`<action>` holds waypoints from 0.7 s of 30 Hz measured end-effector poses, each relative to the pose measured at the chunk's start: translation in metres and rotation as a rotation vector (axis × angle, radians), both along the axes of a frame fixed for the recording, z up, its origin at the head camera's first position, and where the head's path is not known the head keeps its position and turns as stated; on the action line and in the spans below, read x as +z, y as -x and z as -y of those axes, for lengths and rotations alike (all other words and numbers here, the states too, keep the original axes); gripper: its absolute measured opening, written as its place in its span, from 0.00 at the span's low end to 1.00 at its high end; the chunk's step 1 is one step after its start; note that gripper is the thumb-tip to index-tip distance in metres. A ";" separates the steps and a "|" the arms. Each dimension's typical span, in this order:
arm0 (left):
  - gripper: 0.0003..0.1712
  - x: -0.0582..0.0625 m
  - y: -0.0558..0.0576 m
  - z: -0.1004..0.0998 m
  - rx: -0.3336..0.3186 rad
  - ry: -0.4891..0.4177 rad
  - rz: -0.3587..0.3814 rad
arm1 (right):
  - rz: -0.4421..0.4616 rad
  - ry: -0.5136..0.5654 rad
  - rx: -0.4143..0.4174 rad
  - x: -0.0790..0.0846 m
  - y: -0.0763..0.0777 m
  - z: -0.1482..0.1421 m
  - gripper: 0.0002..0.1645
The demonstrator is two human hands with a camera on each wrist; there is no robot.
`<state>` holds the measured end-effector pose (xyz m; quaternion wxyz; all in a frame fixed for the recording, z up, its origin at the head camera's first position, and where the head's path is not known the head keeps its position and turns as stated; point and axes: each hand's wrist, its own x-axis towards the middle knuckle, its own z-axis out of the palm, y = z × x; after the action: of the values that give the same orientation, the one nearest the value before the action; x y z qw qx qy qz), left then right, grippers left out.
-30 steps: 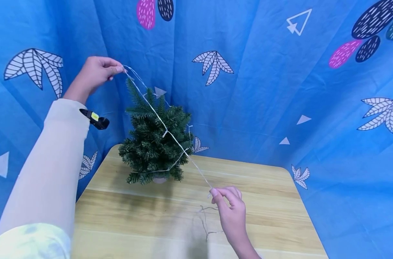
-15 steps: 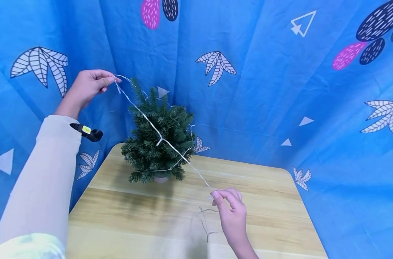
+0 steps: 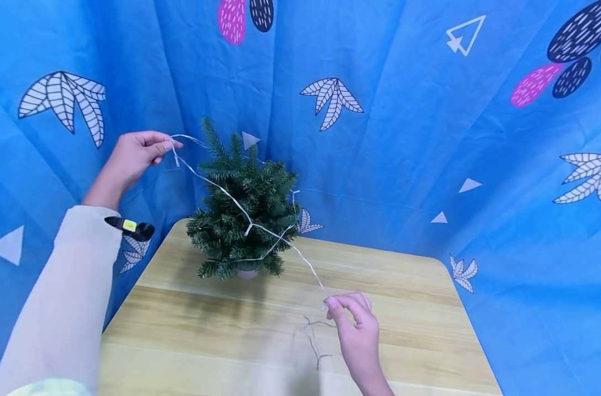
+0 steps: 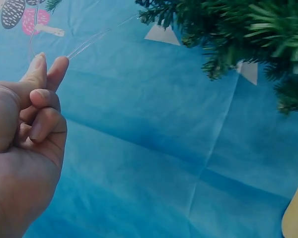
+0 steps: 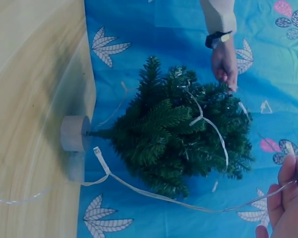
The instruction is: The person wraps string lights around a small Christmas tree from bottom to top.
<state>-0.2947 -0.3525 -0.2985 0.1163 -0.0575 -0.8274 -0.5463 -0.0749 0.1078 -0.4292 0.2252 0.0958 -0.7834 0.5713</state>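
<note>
A small artificial Christmas tree [image 3: 243, 203] stands on the table, its round base [image 5: 74, 133] showing in the right wrist view. My left hand [image 3: 137, 157], left of the treetop, pinches a string of fairy lights [image 3: 249, 224] between thumb and fingertips. From there the pale wire sags across the tree's front to my right hand [image 3: 354, 333], which pinches it near the table's middle. Another length runs behind the treetop and round the right side to the lower branches. In the left wrist view the left hand [image 4: 32, 109] has its other fingers curled.
A loose tail of the light string [image 3: 314, 344] lies over the wooden table [image 3: 404, 308] beside the right hand. Close behind the table hangs a blue patterned curtain [image 3: 394, 137]. A black strap [image 3: 130, 226] with a yellow patch sits on the left wrist.
My left hand has come down and slightly left, from above the treetop to beside it. The wire between the hands has gone from taut to sagging. My right hand has barely moved.
</note>
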 end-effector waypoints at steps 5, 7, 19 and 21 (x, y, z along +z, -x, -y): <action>0.21 -0.018 -0.012 0.004 0.023 0.004 0.018 | -0.049 0.017 0.029 -0.002 -0.001 -0.004 0.14; 0.21 -0.027 -0.014 0.006 0.053 0.030 0.037 | -0.071 0.027 0.041 -0.003 -0.001 -0.006 0.15; 0.28 -0.064 -0.027 0.012 0.067 0.204 0.111 | -0.235 0.107 0.139 -0.005 -0.002 -0.010 0.16; 0.27 -0.067 -0.029 0.012 0.045 0.177 0.110 | -0.316 0.159 0.163 -0.006 0.000 -0.013 0.15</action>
<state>-0.2653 -0.3645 -0.3657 0.0772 -0.0190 -0.8787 -0.4706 -0.0746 0.1206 -0.4354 0.3054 0.2293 -0.6803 0.6255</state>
